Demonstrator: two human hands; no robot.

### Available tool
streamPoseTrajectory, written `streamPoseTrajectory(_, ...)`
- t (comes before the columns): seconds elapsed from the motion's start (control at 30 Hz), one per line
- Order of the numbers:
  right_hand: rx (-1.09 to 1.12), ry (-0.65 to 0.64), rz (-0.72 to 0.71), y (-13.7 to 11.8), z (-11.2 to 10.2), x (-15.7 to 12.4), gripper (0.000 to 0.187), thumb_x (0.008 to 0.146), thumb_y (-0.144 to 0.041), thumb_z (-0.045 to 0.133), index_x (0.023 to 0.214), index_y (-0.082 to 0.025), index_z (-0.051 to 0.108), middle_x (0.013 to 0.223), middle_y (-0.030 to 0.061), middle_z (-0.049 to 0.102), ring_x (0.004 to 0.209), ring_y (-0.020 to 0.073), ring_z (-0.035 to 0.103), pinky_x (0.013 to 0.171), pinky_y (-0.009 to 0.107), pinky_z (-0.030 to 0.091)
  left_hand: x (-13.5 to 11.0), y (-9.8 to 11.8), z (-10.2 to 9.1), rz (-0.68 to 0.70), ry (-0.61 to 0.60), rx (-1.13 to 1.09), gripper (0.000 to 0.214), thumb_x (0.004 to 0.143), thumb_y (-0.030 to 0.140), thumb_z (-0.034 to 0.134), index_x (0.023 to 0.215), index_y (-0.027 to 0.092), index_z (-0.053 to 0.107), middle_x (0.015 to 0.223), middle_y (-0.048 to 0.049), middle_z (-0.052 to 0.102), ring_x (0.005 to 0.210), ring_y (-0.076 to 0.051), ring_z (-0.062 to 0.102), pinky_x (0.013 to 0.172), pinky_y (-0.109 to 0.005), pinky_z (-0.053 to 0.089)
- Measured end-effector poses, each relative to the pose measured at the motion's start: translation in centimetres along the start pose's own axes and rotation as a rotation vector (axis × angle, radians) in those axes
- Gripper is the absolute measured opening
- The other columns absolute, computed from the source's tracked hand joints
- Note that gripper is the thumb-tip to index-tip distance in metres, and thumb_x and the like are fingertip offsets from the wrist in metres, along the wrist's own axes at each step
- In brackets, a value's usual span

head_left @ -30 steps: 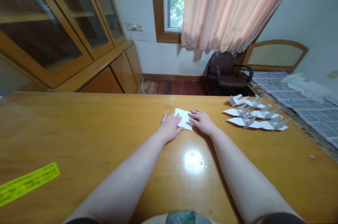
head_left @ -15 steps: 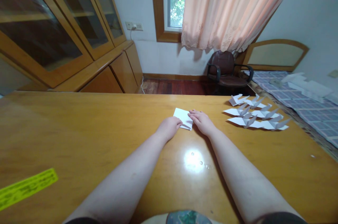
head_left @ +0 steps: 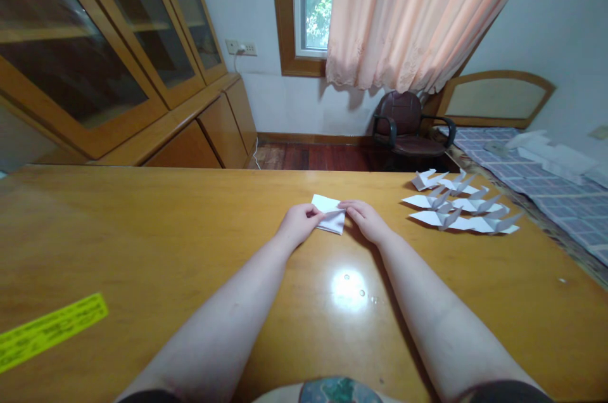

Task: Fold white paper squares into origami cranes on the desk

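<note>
A small folded square of white paper [head_left: 332, 224] lies on the wooden table [head_left: 190, 251], with one layer lifted along a crease across its middle. My left hand [head_left: 300, 220] pinches the left side of that layer between thumb and fingers. At the opposite side my right hand [head_left: 361, 216] grips the right edge, thumb below and fingers on top. Both hands rest close to the table surface. Some of the paper is hidden under the fingertips.
Several white folded paper cranes [head_left: 441, 219] stand in rows to the right. A yellow printed strip [head_left: 52, 332] shows at lower left. Beyond the table are a brown office chair [head_left: 406, 124], a bed [head_left: 536, 156] and a glass-door cabinet [head_left: 156, 99].
My left hand has shifted slightly up and left, raising the near layer of the paper toward its middle. My right fingers have curled a little more over the right edge.
</note>
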State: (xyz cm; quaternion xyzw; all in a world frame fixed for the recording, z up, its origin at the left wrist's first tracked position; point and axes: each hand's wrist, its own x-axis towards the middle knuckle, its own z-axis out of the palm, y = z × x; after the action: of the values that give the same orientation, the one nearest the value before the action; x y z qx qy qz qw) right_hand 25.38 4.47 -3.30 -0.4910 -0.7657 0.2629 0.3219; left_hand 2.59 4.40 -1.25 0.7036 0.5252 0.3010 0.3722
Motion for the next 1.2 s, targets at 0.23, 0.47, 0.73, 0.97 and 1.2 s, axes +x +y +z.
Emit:
streamPoseTrajectory(0.23, -0.075, -0.043, -0.04, -1.3, -0.3, -0.1, 0.051, 0.075, -0.041, 0.068, 0.121, -0.021, 0.06, 0.122, 0.0101, 0.062, 0.11, 0.0264, 0.057, 0.098, 0.044, 0.042, 0.1, 0.1, 0.3, 0.054, 0.075, 0.012, 0.018, 0.084, 0.034, 0.05, 0.078, 0.018, 0.057, 0.073, 0.0006, 0.062, 0.07, -0.014, 0.056, 0.064, -0.024, 0.041)
streamPoseTrajectory(0.47, -0.303, -0.081, -0.017, -2.0, 0.0, 0.1, 0.038, 0.075, -0.022, 0.063, 0.113, -0.021, 0.067, 0.106, 0.0074, 0.069, 0.097, 0.023, 0.06, 0.09, 0.037, 0.044, -0.5, 0.6, 0.5, 0.195, -0.085, 0.069, 0.019, 0.088, 0.034, 0.046, 0.086, 0.019, 0.057, 0.083, -0.0007, 0.064, 0.077, -0.015, 0.058, 0.07, -0.026, 0.044)
streamPoseTrajectory(0.73, -0.479, -0.089, 0.017, -2.1, 0.0, 0.3, 0.034, 0.081, -0.012, 0.05, 0.105, -0.021, 0.072, 0.103, 0.0087, 0.068, 0.093, 0.0227, 0.057, 0.085, 0.035, 0.041, -1.2, 1.4, 0.3, 0.228, -0.132, 0.342, 0.042, 0.075, 0.04, 0.065, 0.112, 0.02, 0.064, 0.108, -0.0086, 0.068, 0.102, -0.025, 0.06, 0.091, -0.035, 0.044)
streamPoseTrajectory(0.97, -0.493, -0.032, 0.062, -2.9, 0.0, 0.3, 0.027, 0.089, -0.022, 0.045, 0.08, -0.018, 0.07, 0.083, 0.0081, 0.069, 0.082, 0.0206, 0.057, 0.077, 0.031, 0.04, -1.1, 1.5, 0.4, 0.202, -0.115, 0.362, 0.049, 0.078, 0.03, 0.061, 0.126, 0.024, 0.058, 0.113, -0.0081, 0.067, 0.102, -0.026, 0.061, 0.09, -0.035, 0.045)
streamPoseTrajectory(1.2, -0.433, -0.016, 0.081, -3.1, 0.4, 0.3, 0.025, 0.089, -0.029, 0.047, 0.077, -0.019, 0.068, 0.077, 0.0067, 0.067, 0.076, 0.0192, 0.058, 0.073, 0.03, 0.041, -0.5, 0.8, 0.6, -0.004, -0.033, 0.321, 0.033, 0.084, 0.024, 0.051, 0.114, 0.024, 0.064, 0.105, -0.0051, 0.071, 0.093, -0.021, 0.064, 0.081, -0.029, 0.047)
